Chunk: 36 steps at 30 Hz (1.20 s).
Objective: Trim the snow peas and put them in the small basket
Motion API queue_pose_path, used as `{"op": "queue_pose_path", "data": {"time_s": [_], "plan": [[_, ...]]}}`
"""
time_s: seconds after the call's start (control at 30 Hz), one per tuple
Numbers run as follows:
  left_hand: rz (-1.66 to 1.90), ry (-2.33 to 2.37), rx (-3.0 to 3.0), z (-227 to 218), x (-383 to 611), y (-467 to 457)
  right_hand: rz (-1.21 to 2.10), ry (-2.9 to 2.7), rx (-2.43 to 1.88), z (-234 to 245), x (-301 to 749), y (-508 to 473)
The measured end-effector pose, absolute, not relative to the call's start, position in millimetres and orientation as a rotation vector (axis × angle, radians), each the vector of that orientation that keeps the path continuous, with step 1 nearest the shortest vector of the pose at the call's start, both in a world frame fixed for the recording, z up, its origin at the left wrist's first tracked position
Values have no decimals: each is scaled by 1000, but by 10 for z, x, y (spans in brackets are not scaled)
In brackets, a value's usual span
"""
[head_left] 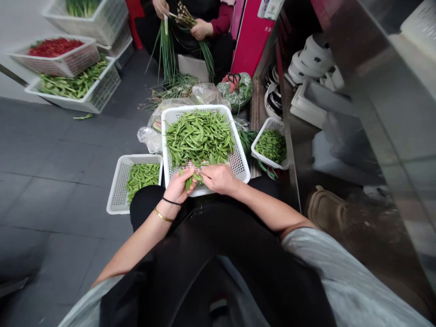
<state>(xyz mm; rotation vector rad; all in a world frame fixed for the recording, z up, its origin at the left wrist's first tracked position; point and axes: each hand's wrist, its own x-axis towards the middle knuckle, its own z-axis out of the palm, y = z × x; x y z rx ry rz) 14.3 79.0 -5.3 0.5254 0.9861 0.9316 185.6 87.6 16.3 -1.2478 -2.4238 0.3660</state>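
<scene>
A white perforated basket [240, 164] heaped with green pea pods [199, 136] rests on my knees. My left hand [179, 186] is closed around a pea pod [188, 182] at the basket's near edge. My right hand [220, 178] pinches the other end of the same pod, fingers pressed together. Both hands touch over the basket's front rim. A black band and a gold bangle circle my left wrist.
A smaller white basket [119, 190] with pods sits on the floor to my left; another [265, 160] with green bits stands on the right. Stacked baskets of red chillies [54, 47] and pods [76, 84] are at far left. A seated person [200, 29] handles green stalks ahead. Steel counter on the right.
</scene>
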Motion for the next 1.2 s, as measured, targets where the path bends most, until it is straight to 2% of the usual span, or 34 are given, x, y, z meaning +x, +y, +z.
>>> {"op": "queue_pose_path", "data": {"time_s": [0.07, 0.23, 0.3, 0.5, 0.73, 0.83, 0.93, 1.2], "plan": [[955, 1000, 596, -51, 105, 786, 526, -2270, -1219, 148, 1921, 916], [713, 871, 792, 11, 23, 750, 828, -2168, -1001, 193, 1992, 1040], [709, 843, 767, 13, 51, 745, 792, -2231, -931, 188, 1936, 1052], [808, 842, 414, -77, 180, 787, 380, -2382, -1082, 89, 1845, 992], [1105, 1204, 777, -86, 39, 811, 740, -2006, -1265, 175, 2218, 1104], [1067, 1235, 976, -58, -4, 794, 903, -2250, -1133, 139, 2161, 1106], [1022, 1241, 1106, -42, -28, 752, 898, -2442, -1023, 66, 2022, 1058], [743, 1129, 1167, -60, 17, 615, 988, -2058, -1109, -58, 1820, 875]]}}
